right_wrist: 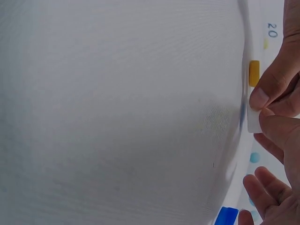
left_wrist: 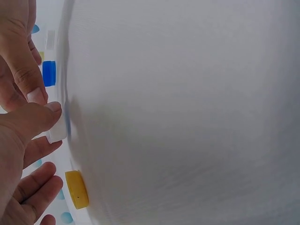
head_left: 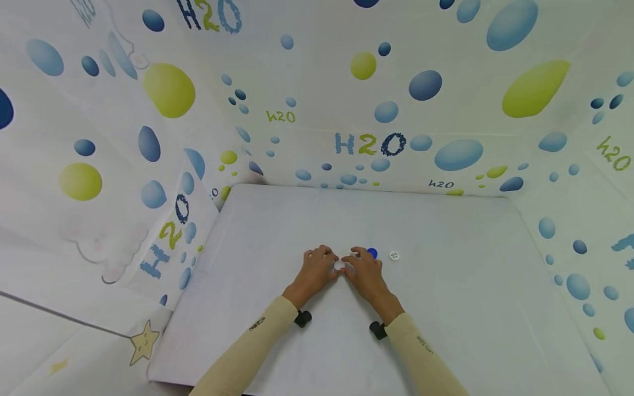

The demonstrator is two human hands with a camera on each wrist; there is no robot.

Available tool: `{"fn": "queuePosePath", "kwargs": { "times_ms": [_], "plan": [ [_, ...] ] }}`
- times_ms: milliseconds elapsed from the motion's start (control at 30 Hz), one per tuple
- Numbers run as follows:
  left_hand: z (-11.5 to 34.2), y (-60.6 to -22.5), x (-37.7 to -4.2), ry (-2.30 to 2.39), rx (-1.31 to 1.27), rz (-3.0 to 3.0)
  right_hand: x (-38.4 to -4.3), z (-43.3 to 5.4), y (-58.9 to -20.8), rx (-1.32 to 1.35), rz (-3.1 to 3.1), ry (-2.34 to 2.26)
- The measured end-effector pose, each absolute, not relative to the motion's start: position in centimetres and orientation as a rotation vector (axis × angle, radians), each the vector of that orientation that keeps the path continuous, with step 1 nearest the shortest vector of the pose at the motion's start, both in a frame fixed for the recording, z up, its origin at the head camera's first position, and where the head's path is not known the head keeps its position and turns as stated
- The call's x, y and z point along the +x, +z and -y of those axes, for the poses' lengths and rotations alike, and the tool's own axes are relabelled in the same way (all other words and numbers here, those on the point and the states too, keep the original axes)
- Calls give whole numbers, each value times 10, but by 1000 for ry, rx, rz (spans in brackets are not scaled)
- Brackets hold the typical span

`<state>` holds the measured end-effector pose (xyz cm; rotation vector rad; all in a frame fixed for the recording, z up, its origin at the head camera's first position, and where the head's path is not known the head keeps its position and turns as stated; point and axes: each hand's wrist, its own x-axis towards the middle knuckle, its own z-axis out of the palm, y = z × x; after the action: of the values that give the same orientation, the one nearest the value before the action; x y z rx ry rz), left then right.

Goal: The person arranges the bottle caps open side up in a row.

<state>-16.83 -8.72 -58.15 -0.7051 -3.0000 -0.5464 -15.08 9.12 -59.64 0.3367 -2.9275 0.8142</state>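
Between my two hands a small white bottle cap (head_left: 339, 265) stands low at the table surface. My left hand (head_left: 317, 269) pinches it from the left side, thumb and forefinger at its edge. From the right, my right hand (head_left: 365, 274) pinches the same cap; both thumbs nearly meet on it in the wrist views. A blue cap (head_left: 372, 253) lies just beyond my right hand, partly covered by it. Near my left hand's other fingers is a yellow cap (left_wrist: 76, 189), hidden from the head view.
Another white cap (head_left: 394, 256) with marks on top lies to the right of the blue one. The white table (head_left: 470, 297) spreads around the hands. Behind and beside it hang white sheets (head_left: 317, 82) printed with blue and green drops.
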Motion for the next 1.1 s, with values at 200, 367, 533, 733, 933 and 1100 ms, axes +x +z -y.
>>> {"fn": "queuePosePath", "kwargs": {
  "times_ms": [200,367,533,733,933,1100],
  "plan": [
    [86,-582,-169,-502,-688,3016,-152,-91,-595,349,2958,780],
    [86,-582,-169,-502,-674,3024,-152,-90,-594,353,2963,765],
    [86,-584,-169,-498,-671,3046,-153,-89,-595,338,2985,734],
    [86,-584,-169,-540,-675,3046,-152,-88,-598,336,2984,706],
    [86,-583,-169,-528,-674,3052,-152,-89,-597,348,2988,699],
    [85,-583,-168,-522,-676,3064,-151,-90,-596,334,3000,720]
  ]
}}
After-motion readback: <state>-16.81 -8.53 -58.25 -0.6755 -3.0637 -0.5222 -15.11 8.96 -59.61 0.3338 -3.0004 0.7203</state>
